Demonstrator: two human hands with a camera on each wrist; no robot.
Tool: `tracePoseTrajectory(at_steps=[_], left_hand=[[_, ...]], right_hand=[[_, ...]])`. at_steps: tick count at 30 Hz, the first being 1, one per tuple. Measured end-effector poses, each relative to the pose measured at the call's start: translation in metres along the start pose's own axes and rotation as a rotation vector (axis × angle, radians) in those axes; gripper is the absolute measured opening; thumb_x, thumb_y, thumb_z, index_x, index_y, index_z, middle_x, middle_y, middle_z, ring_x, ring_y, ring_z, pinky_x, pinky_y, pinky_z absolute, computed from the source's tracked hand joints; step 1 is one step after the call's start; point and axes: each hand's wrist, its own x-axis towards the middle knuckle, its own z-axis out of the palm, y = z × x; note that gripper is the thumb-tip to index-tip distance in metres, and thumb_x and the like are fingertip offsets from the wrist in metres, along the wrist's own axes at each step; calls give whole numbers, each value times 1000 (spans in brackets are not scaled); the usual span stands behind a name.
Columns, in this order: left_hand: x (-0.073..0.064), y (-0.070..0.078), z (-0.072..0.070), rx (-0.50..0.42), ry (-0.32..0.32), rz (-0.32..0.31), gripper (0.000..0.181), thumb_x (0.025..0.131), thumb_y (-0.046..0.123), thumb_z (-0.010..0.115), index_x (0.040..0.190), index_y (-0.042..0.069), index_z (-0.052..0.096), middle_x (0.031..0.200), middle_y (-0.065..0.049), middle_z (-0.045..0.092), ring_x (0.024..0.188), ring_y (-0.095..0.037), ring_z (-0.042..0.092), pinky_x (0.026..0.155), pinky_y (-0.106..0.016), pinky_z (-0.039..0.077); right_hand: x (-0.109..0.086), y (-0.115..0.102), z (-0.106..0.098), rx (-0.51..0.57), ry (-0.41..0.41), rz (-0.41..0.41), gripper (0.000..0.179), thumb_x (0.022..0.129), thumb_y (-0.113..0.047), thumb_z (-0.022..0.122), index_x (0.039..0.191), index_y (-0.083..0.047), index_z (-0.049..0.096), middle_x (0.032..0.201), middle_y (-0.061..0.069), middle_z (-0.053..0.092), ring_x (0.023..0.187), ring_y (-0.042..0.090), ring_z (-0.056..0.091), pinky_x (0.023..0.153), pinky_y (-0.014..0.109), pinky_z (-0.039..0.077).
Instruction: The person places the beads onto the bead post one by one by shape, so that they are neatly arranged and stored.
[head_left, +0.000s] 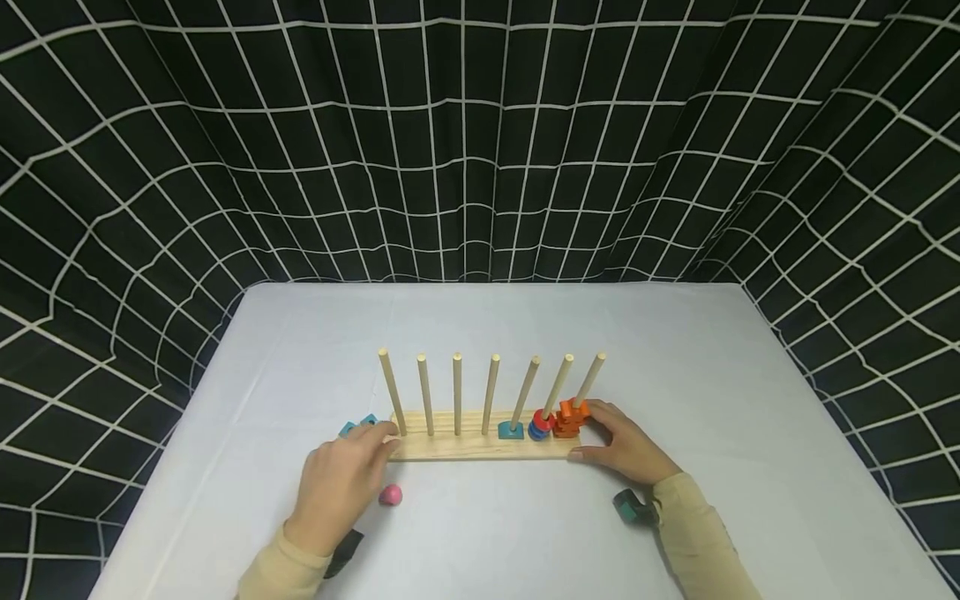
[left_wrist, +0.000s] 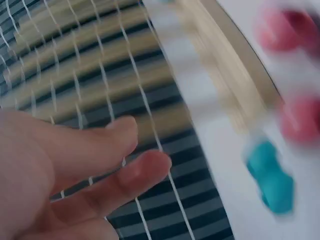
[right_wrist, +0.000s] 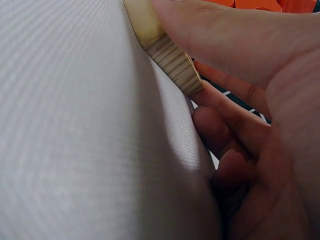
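A wooden peg board (head_left: 450,450) with a row of several upright pegs lies across the table. My right hand (head_left: 630,450) grips its right end, thumb at the front edge and fingers behind; the right wrist view shows the board's end (right_wrist: 172,62) between them. Orange pieces (head_left: 568,419) are stacked on the rightmost peg. Beside them are red (head_left: 543,421) and blue pieces (head_left: 537,432) on one peg and a flat teal piece (head_left: 511,431) on another. My left hand (head_left: 341,475) hovers near the board's left end, thumb and forefinger apart, holding nothing.
Loose teal pieces (head_left: 368,420) lie beyond the left hand, partly hidden by it. A pink piece (head_left: 391,495) lies in front of the board's left end; two blurred pink pieces (left_wrist: 282,30) appear in the left wrist view. Black gridded cloth (head_left: 480,167) hangs around the white table.
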Motion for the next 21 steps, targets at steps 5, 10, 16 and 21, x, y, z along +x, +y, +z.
tracePoseTrajectory(at_steps=[5,10,16,21], left_hand=[[-7,-43,-8,85,-91,-137,35,73,-12,70,102,8,69,90,-8,64,40,-5,31,35,-16,26],[-11,-69,-3,83,-233,-174,47,72,-14,69,112,10,66,109,-10,59,48,-7,38,40,-20,32],[-17,-75,8,50,-334,-165,43,74,-3,77,113,11,65,112,-6,61,71,-14,61,57,-28,52],[-20,-75,15,17,-326,-180,40,73,0,79,109,12,65,107,-3,64,85,-19,67,68,-34,56]], right_hand=[[1,0,4,-8,2,16,84,69,-53,79,138,-15,50,145,11,44,137,38,34,109,61,28],[2,1,4,-3,2,21,87,69,-54,79,140,-13,48,146,12,42,138,39,31,109,62,26],[2,0,4,-1,4,13,86,69,-53,79,139,-14,49,146,12,42,138,40,31,109,63,26],[1,-1,3,1,-5,34,86,70,-52,79,140,-13,48,148,17,39,138,43,29,109,64,24]])
